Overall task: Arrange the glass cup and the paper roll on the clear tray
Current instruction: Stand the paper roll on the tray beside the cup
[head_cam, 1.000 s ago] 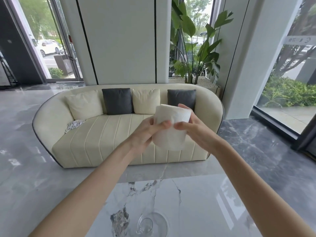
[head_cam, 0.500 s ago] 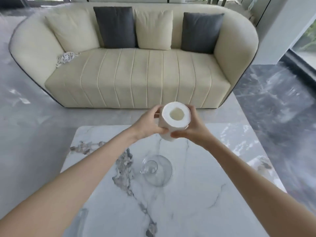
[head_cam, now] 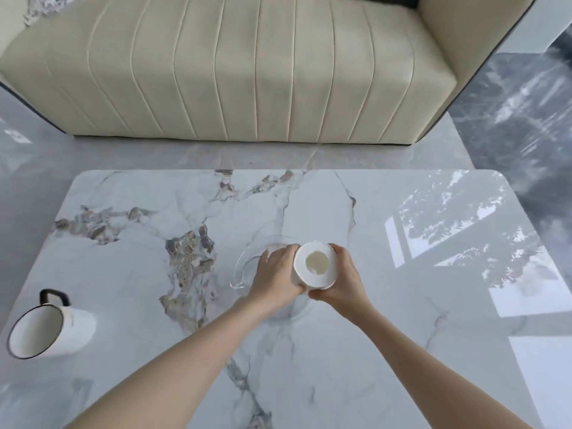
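A white marble table (head_cam: 402, 351) with grey and brown veins reflects window light right of the grip, a ribbed cream sofa (head_cam: 247, 72) standing beyond it on glossy grey floor (head_cam: 510, 119).

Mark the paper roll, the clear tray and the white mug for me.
paper roll (head_cam: 315, 264): head view, top end face.
clear tray (head_cam: 240, 269): head view, left rim.
white mug (head_cam: 75, 325): head view, outer side wall.

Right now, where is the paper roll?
The paper roll stands upright mid-table, held between left hand and right hand, over the clear tray.
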